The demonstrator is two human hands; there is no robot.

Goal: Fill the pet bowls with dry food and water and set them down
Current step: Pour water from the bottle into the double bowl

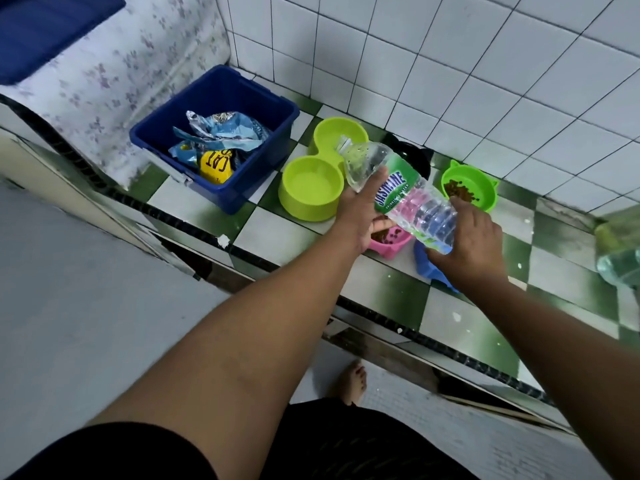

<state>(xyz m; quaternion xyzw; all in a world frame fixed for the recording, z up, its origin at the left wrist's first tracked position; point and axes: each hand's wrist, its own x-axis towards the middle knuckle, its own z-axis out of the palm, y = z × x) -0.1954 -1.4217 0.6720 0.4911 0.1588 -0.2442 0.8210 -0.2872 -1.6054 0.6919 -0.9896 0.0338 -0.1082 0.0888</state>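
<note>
Your left hand (363, 211) and right hand (476, 244) curl fingers round the tilted bottle (403, 192) at centre; the ledge (277, 233) edge runs just below.

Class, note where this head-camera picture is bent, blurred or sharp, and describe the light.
Head view: the wide lens bows the grout lines of the wall tiles; the greenish object at the right edge is smeared; the label on the water bottle reads sharply; light is soft and even, with a dull sheen on the checkered ledge.

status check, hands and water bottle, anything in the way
Grip on water bottle with left hand and right hand. Bottle tilted, mouth over lime double bowl. Under it, pink kibble bowl, not blocking.
</note>
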